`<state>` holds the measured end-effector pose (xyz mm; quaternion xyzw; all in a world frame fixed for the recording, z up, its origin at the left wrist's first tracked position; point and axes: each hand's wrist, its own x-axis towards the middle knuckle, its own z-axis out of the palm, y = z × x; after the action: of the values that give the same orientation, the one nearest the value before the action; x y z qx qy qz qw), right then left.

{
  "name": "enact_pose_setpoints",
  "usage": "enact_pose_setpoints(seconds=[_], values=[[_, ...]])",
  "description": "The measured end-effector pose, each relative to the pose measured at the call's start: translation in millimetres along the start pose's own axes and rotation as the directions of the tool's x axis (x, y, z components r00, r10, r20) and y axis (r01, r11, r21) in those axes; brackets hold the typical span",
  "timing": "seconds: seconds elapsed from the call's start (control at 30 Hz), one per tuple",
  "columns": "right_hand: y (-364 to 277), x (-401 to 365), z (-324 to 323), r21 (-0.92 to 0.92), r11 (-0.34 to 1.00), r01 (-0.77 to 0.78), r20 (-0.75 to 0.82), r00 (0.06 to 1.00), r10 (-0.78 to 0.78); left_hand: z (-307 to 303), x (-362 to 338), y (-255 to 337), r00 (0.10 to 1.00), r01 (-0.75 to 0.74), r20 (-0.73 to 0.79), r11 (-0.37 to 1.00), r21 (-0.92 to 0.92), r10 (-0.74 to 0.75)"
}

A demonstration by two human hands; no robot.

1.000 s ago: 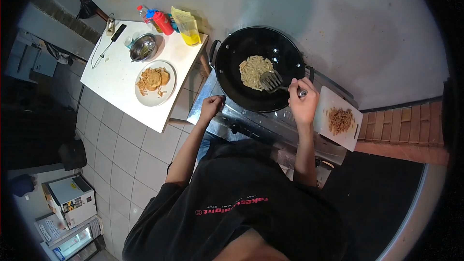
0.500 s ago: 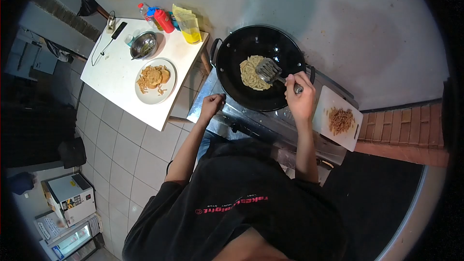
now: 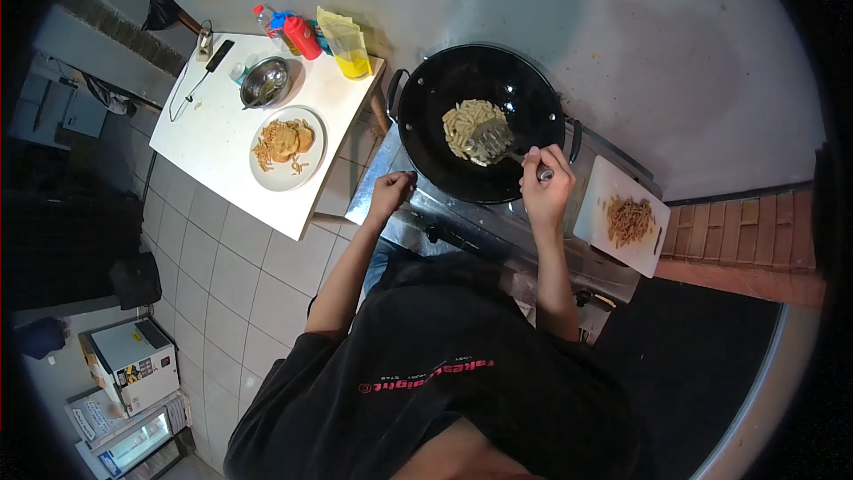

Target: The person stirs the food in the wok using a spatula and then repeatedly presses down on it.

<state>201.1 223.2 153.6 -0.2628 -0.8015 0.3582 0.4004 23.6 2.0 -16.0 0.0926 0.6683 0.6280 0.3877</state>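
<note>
A black wok sits on a metal stove and holds a pile of pale pasta. My right hand grips the handle of a metal slotted spatula, whose blade lies on the pasta with some pieces on it. My left hand is curled into a fist at the stove's front edge, just below the wok's left rim, holding nothing that I can see.
A white cutting board with shredded brown food lies right of the wok. The white table to the left bears a plate of fried food, a steel bowl, a red bottle and a yellow bag. Tiled floor lies below.
The spatula has swept across the pasta: from its lower right, up over it, and now back down onto the pile. My right hand shifted slightly left. The left hand stayed put.
</note>
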Motion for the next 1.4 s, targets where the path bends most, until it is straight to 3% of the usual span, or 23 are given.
enact_pose_setpoints(seconds=[0.1, 0.17, 0.27, 0.4, 0.6, 0.97, 1.17, 1.33, 1.4], values=[[-14, 5, -1, 0.022, 0.999, 0.041, -0.050, 0.998, -0.040, -3, -1, 0, 1.000, 0.020, 0.016, 0.999, 0.034, -0.021], [-23, 8, 3, 0.200, 0.976, -0.087, -0.007, 0.996, 0.090, -4, 2, -4, 0.999, 0.007, 0.033, 1.000, 0.019, -0.008], [-20, 11, 16, 0.298, 0.936, -0.188, 0.042, 0.982, 0.184, -5, 8, -13, 0.999, -0.016, 0.042, 1.000, -0.008, 0.016], [-1, 8, 31, 0.350, 0.918, -0.188, 0.076, 0.982, 0.172, 1, -2, 3, 1.000, 0.028, -0.011, 1.000, 0.003, -0.028], [-8, 9, 19, 0.235, 0.956, -0.178, 0.071, 0.984, 0.166, 1, -3, 5, 1.000, 0.004, 0.010, 1.000, -0.010, -0.004], [1, 10, 10, 0.269, 0.926, -0.266, 0.027, 0.963, 0.268, -1, 3, -6, 1.000, -0.019, 0.010, 1.000, -0.024, 0.019], [-6, 12, 12, 0.260, 0.944, -0.205, 0.032, 0.979, 0.203, -1, -2, 2, 1.000, 0.021, 0.014, 1.000, 0.001, -0.021], [-11, 16, -2, 0.074, 0.996, -0.048, -0.033, 0.998, 0.050, 2, -3, 6, 1.000, -0.007, 0.020, 1.000, -0.019, 0.007], [-15, 16, -6, 0.071, 0.996, -0.059, -0.033, 0.998, 0.061, 4, -5, 9, 0.999, -0.034, 0.009, 0.999, -0.030, 0.034]])
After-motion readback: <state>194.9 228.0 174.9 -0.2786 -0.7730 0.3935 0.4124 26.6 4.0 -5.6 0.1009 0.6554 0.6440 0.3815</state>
